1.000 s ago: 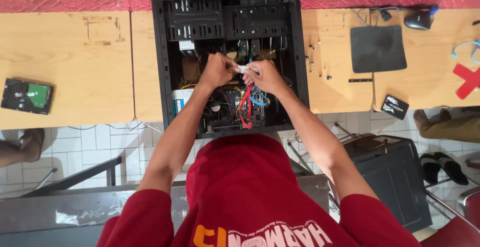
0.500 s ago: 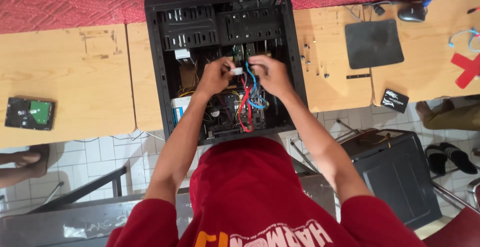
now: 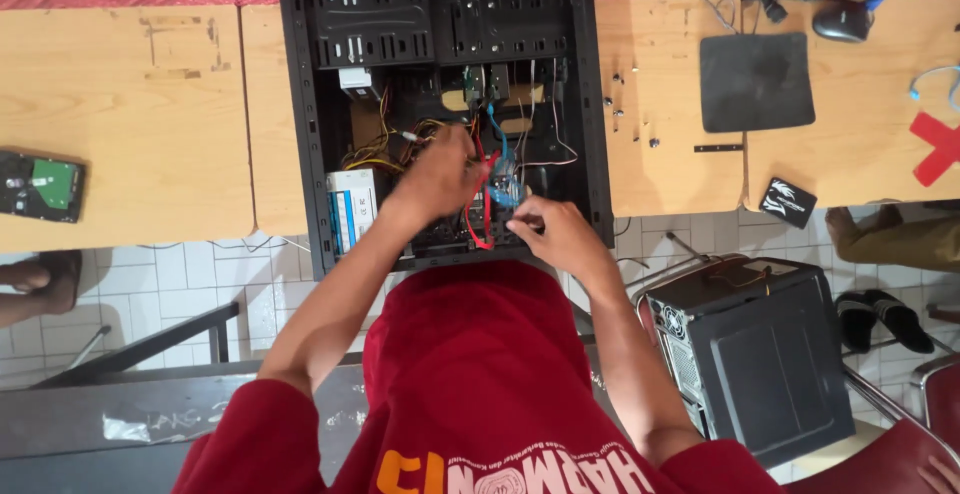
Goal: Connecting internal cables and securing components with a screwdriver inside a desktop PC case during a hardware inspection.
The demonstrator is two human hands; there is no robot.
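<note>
Far left, on the pale wooden desk (image 3: 130, 104): a bare hard drive with a green circuit board (image 3: 40, 186), well apart from the work. Next along, lying open on its side, a black metal computer case (image 3: 300, 154), with a white and blue labelled box (image 3: 352, 209) against its left wall.

Inside the case, left hand (image 3: 440, 176) curled closed among the wiring, fingers wrapped on a red flat cable (image 3: 478, 224) that loops down toward the case's near edge. Just right of it, a thin blue cable (image 3: 500, 189), tangled close with the red one. Right hand (image 3: 555, 234) low at the near edge, fingertips drawn narrow beside the cables; impossible to tell whether anything sits between them.

Probably best to grip by the plug rather than the cord, keep the red loop clear of the blue strand, steady the bundle with the left, and avoid dragging across the board beneath.

Further right, on the desk: small loose screws (image 3: 625, 104), easily brushed off by an elbow, then a black square mouse pad (image 3: 752, 82). On the floor below, a second black computer tower (image 3: 760, 354).
</note>
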